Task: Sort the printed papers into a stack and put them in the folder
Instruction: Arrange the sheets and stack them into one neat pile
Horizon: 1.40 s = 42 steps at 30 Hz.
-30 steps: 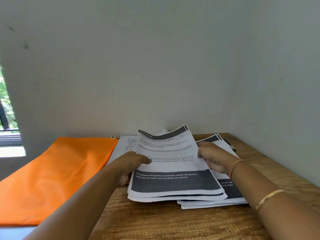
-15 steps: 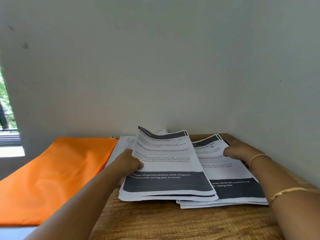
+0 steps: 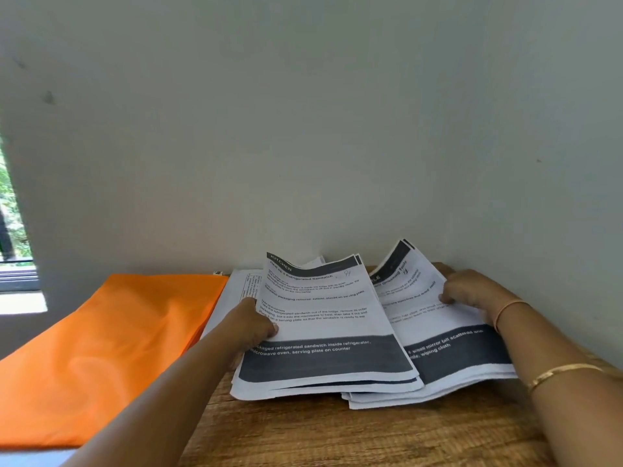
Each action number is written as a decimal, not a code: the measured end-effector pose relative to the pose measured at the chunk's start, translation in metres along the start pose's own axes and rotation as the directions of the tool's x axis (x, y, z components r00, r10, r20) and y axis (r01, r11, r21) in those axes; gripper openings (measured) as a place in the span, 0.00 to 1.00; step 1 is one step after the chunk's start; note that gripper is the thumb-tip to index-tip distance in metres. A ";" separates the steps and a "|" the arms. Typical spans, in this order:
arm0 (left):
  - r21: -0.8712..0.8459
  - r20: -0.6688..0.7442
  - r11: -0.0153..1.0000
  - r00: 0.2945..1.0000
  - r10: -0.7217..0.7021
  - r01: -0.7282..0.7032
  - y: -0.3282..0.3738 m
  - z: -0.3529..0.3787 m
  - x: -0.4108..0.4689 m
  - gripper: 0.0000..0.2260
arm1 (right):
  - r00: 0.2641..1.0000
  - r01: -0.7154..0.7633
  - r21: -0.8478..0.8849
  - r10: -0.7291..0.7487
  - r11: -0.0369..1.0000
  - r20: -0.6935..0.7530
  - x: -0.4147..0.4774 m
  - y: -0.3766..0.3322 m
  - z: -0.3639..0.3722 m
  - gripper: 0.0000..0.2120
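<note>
**A:** What has the left hand (image 3: 251, 326) got?

**B:** It holds the left edge of the KITCHEN pile (image 3: 325, 326). The thumb lies on the top sheet, and the other fingers are hidden under the edge. The pile's far end is raised and bowed.

**A:** And the right hand (image 3: 472, 291)?

**B:** It is clamped on the right edge of the second pile (image 3: 448, 342), thumb on top. The far corner of those sheets curls up toward the wall (image 3: 337, 129).

**A:** How do the two piles lie between the hands?

**B:** They overlap, with the KITCHEN pile's right edge lying over the second pile. Both rest on the wooden table (image 3: 337, 436).

**A:** Anything outside the left hand?

**B:** Just beyond it is a plain printed sheet (image 3: 237, 288), partly under the KITCHEN pile. Further out to its left, the orange folder (image 3: 111, 348) lies flat and closed, touching that sheet's edge. A window (image 3: 13, 230) shows beyond the folder.

**A:** And outside the right hand?

**B:** A gold bangle (image 3: 566, 370) sits on that forearm, and the wall is close beside it.
</note>
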<state>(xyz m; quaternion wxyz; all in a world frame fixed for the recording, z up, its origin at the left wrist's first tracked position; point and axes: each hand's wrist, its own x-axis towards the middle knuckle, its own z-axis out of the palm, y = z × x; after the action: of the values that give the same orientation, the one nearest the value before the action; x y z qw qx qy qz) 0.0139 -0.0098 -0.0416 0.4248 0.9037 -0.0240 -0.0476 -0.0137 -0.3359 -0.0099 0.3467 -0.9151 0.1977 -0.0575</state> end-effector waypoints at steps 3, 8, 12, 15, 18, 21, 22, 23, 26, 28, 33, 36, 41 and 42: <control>0.020 -0.009 1.000 1.000 0.024 -0.024 0.000 -0.001 0.001 0.21 | 0.988 0.015 0.059 -0.006 0.998 -0.156 0.006 0.006 -0.004 0.08; -0.023 -0.010 1.000 1.000 0.005 -0.005 -0.001 -0.013 0.003 0.19 | 0.913 0.029 0.446 0.159 0.895 -0.377 0.010 0.024 -0.004 0.08; -0.074 0.010 0.996 0.999 -0.046 0.046 -0.005 -0.030 0.004 0.15 | 0.865 0.007 0.611 0.302 0.792 -0.401 0.011 0.031 -0.006 0.10; -0.025 0.030 0.998 0.998 -0.056 0.057 -0.007 -0.048 -0.001 0.08 | 0.851 -0.029 0.680 0.375 0.733 -0.369 0.010 0.034 -0.005 0.11; -0.040 0.041 0.995 0.995 -0.094 0.096 -0.012 -0.062 -0.005 0.07 | 0.843 -0.040 0.754 0.428 0.656 -0.327 0.009 0.037 -0.003 0.11; 0.043 0.036 0.991 0.991 -0.130 0.128 -0.017 -0.066 -0.006 0.11 | 0.836 -0.012 0.853 0.473 0.521 -0.278 0.007 0.037 -0.004 0.15; 0.065 0.036 0.989 0.990 -0.138 0.135 -0.018 -0.066 -0.005 0.14 | 0.837 -0.013 0.874 0.483 0.486 -0.256 0.004 0.035 -0.005 0.15; 0.079 0.039 0.987 0.989 -0.140 0.137 -0.018 -0.065 -0.005 0.15 | 0.842 -0.013 0.893 0.487 0.450 -0.233 0.004 0.035 -0.005 0.16; 0.080 0.040 0.987 0.989 -0.140 0.137 -0.018 -0.062 -0.004 0.16 | 0.865 -0.038 0.927 0.477 0.373 -0.157 0.006 0.031 -0.004 0.18; 0.005 0.048 0.989 0.988 -0.147 0.147 -0.017 -0.059 -0.003 0.13 | 0.893 -0.070 0.920 0.436 0.385 -0.114 0.007 0.025 0.002 0.17; -0.093 0.069 0.981 0.984 -0.161 0.167 -0.010 -0.048 -0.002 0.09 | 0.967 -0.113 0.882 0.253 0.458 -0.008 0.000 -0.005 0.024 0.12; -0.210 0.084 0.957 0.979 -0.186 0.200 -0.010 -0.042 -0.002 0.10 | 0.984 -0.140 0.819 0.172 0.556 0.052 -0.002 -0.021 0.042 0.08; -0.478 0.087 0.865 0.988 -0.128 0.154 -0.004 -0.026 -0.013 0.09 | 0.997 -0.081 0.654 0.056 0.752 0.059 -0.024 -0.045 0.071 0.11; -0.513 0.106 0.845 0.987 -0.117 0.155 -0.002 -0.023 -0.015 0.11 | 0.999 -0.047 0.627 0.022 0.778 0.048 -0.028 -0.047 0.076 0.11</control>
<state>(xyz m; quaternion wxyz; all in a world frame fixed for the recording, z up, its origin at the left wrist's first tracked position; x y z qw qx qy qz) 0.0018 0.0103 -0.0278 0.6471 0.7528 0.0386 -0.1143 -0.0056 -0.2458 -0.0350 0.6361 -0.7447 0.1774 -0.0964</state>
